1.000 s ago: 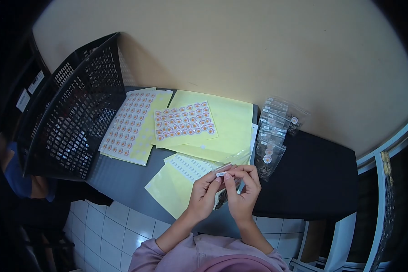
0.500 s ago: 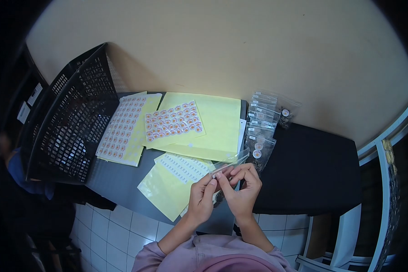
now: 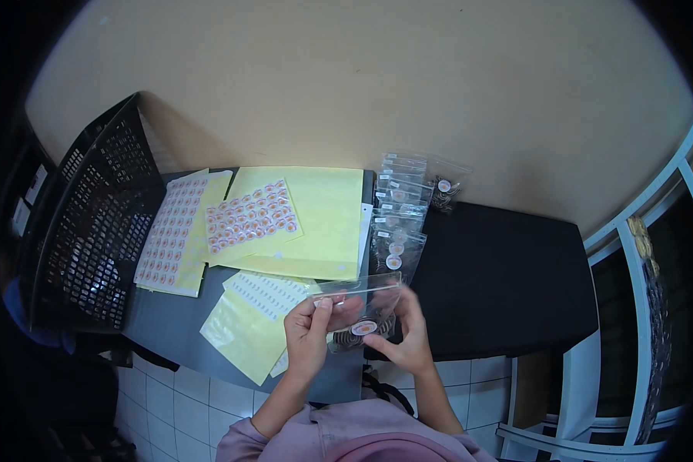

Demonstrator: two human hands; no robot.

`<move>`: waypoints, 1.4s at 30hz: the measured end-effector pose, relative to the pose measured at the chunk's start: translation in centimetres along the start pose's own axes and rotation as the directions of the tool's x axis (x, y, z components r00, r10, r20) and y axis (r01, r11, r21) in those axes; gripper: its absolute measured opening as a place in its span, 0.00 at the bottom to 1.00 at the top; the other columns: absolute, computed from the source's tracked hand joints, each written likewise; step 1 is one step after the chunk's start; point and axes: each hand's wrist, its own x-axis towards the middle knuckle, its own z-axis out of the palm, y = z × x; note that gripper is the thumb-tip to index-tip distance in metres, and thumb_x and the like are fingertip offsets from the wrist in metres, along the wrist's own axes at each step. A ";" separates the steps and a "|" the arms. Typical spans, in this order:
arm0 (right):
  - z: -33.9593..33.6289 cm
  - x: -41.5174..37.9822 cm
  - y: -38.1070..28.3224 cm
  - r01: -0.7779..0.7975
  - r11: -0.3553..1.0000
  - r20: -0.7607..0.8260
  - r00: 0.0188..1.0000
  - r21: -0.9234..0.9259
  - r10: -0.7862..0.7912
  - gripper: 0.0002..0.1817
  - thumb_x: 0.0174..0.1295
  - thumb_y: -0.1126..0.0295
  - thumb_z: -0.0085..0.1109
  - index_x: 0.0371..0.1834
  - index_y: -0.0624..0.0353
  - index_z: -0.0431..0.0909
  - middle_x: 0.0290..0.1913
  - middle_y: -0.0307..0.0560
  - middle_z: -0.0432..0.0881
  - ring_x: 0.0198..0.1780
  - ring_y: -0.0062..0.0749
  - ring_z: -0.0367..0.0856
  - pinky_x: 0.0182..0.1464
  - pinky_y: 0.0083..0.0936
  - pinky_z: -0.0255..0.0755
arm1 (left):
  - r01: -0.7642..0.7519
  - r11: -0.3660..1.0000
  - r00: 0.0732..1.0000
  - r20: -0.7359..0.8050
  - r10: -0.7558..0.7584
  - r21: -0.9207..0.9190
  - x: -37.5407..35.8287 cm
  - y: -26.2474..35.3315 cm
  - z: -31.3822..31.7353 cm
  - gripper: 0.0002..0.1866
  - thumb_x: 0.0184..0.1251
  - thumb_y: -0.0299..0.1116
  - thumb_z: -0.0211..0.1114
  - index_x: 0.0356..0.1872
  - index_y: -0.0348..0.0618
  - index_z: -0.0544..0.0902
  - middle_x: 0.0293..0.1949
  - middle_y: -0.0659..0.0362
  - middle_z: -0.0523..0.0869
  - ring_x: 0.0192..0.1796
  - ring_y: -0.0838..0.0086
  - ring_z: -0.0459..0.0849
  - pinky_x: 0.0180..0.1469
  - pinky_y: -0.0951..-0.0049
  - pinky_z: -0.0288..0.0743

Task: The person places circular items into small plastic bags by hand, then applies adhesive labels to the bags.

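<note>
Between my hands is a clear zip bag [image 3: 356, 290] with small dark coiled items at its bottom and a round orange-and-white sticker [image 3: 363, 328] on its front. My left hand [image 3: 308, 333] pinches the bag's upper left side, thumb in front. My right hand [image 3: 408, 331] grips its right side, fingers behind the plastic and thumb beside the sticker. Just beyond lies a row of similar filled bags [image 3: 400, 219], overlapping, with small white labels and round stickers. A sheet of small printed labels [image 3: 266, 294] lies to the left of my hands.
Yellow-backed sheets of round stickers [image 3: 252, 215] lie on a large yellow sheet [image 3: 323, 192]. More sticker sheets [image 3: 173, 231] are stacked beside a black perforated basket [image 3: 85, 223]. A black cloth-covered surface [image 3: 500, 285] extends right. White metal framing [image 3: 631, 308] stands at far right.
The bag has turned to face me, bringing its round sticker and dark contents into view. My right hand has moved from the bag's top edge to its side. The camera view has shifted slightly.
</note>
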 end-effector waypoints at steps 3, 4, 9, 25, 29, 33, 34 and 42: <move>-2.0 -1.6 1.3 -0.125 0.992 0.142 0.982 -0.016 0.126 0.31 0.42 0.71 0.69 0.50 0.66 0.66 0.42 0.48 0.76 0.42 0.25 0.75 0.44 0.22 0.68 | 0.013 1.000 1.000 -0.007 -0.013 -0.026 0.7 -1.2 0.7 0.16 0.68 0.33 0.43 0.42 0.28 0.72 0.40 0.42 0.79 0.42 0.60 0.81 0.45 0.65 0.76; -2.4 -1.8 1.5 -0.184 0.978 0.178 0.964 -0.096 0.199 0.27 0.43 0.71 0.68 0.47 0.67 0.69 0.38 0.47 0.77 0.40 0.24 0.76 0.42 0.21 0.70 | 0.017 1.000 1.000 -0.026 -0.017 0.021 0.8 -1.5 1.1 0.16 0.68 0.34 0.43 0.40 0.30 0.73 0.38 0.43 0.80 0.41 0.59 0.81 0.44 0.62 0.77; -4.4 -1.4 2.8 -0.216 0.975 0.166 0.961 -0.055 0.222 0.22 0.44 0.73 0.67 0.43 0.68 0.71 0.36 0.46 0.78 0.38 0.22 0.76 0.40 0.19 0.70 | 0.064 0.998 0.996 0.064 -0.063 -0.011 1.7 -3.0 1.2 0.18 0.69 0.37 0.40 0.48 0.33 0.71 0.42 0.44 0.79 0.46 0.58 0.79 0.47 0.61 0.74; -7.2 3.2 5.3 -0.282 0.943 0.194 0.949 0.179 0.247 0.20 0.48 0.79 0.62 0.45 0.68 0.68 0.37 0.42 0.77 0.40 0.20 0.75 0.44 0.19 0.69 | 0.107 0.982 0.982 0.141 -0.129 0.154 1.6 -5.5 1.4 0.27 0.62 0.26 0.52 0.62 0.41 0.55 0.58 0.49 0.64 0.61 0.64 0.62 0.60 0.67 0.57; -5.7 2.7 6.0 -0.363 0.921 0.362 0.885 0.139 0.294 0.20 0.46 0.77 0.65 0.44 0.67 0.70 0.36 0.41 0.76 0.39 0.19 0.74 0.41 0.17 0.70 | 0.143 0.956 0.980 0.099 -0.173 0.256 1.4 -5.4 1.9 0.29 0.57 0.21 0.54 0.61 0.39 0.55 0.51 0.53 0.69 0.56 0.72 0.66 0.58 0.70 0.59; -7.4 5.2 5.3 -0.258 0.955 0.222 0.949 0.144 0.222 0.20 0.45 0.76 0.65 0.42 0.66 0.71 0.36 0.40 0.77 0.39 0.19 0.75 0.41 0.17 0.70 | 0.166 0.958 0.985 -0.002 -0.170 0.235 0.9 -5.6 0.9 0.29 0.57 0.22 0.55 0.61 0.39 0.56 0.54 0.52 0.68 0.57 0.70 0.66 0.57 0.70 0.60; -8.2 5.6 5.2 -0.258 0.955 0.223 0.949 0.144 0.223 0.20 0.45 0.76 0.65 0.42 0.66 0.71 0.36 0.40 0.77 0.39 0.19 0.75 0.41 0.17 0.70 | 0.126 0.957 0.990 0.025 -0.137 0.260 0.8 -5.9 0.3 0.29 0.57 0.23 0.55 0.61 0.39 0.55 0.55 0.50 0.67 0.57 0.68 0.67 0.56 0.69 0.63; -14.2 11.1 6.2 0.004 0.974 -0.170 0.985 0.228 0.036 0.23 0.48 0.80 0.59 0.51 0.67 0.66 0.47 0.44 0.72 0.51 0.27 0.70 0.54 0.24 0.64 | 0.128 0.949 0.987 0.057 -0.150 0.287 0.4 -6.4 1.4 0.26 0.58 0.20 0.52 0.59 0.38 0.57 0.55 0.49 0.68 0.56 0.67 0.69 0.56 0.70 0.64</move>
